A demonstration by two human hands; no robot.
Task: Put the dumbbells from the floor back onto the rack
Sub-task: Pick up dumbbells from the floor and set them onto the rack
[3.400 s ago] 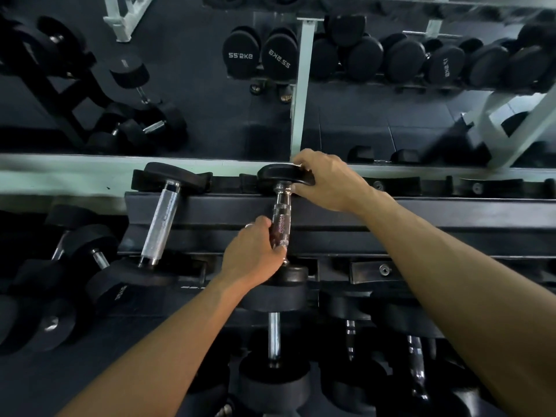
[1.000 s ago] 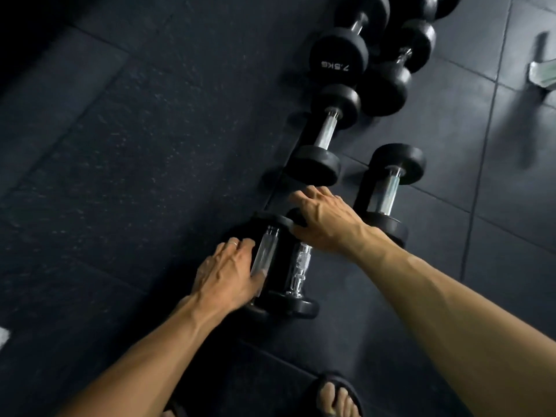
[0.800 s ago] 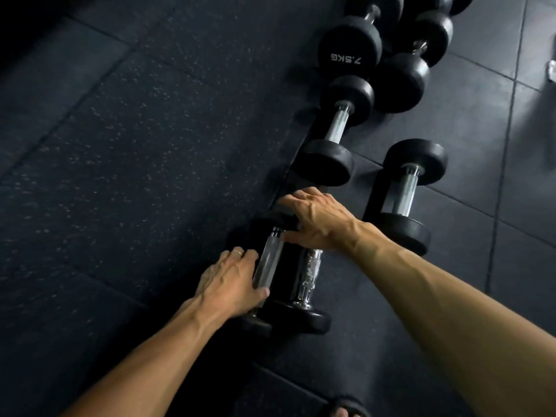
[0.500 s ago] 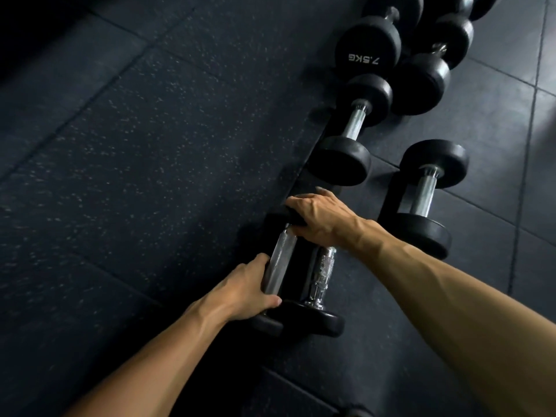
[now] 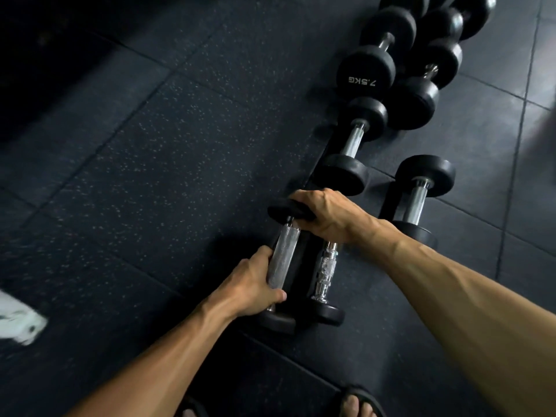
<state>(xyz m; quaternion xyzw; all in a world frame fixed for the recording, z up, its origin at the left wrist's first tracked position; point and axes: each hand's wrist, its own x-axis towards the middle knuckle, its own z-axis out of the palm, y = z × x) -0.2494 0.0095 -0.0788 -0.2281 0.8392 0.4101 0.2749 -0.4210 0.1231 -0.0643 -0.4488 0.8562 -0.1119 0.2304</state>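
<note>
Two small black dumbbells lie side by side on the dark rubber floor. My left hand (image 5: 251, 288) grips the knurled steel handle of the left dumbbell (image 5: 284, 254). My right hand (image 5: 328, 216) curls over that dumbbell's far black head, and its wrist hides the far end of the right dumbbell (image 5: 325, 273). Beyond them lie a slightly larger dumbbell (image 5: 353, 145) and another (image 5: 418, 200) to the right. The rack is out of view.
Several bigger dumbbells, one marked 7.5KG (image 5: 365, 70), lie in a row towards the top right. My sandalled feet (image 5: 353, 404) show at the bottom edge. A blurred white object (image 5: 18, 322) is at the left edge. Rubber floor (image 5: 150, 161) stretches to the left.
I have turned from the rack to the floor. My left hand, flat beside the left dumbbell a second ago, has closed round its handle; my right hand has curled over its far head.
</note>
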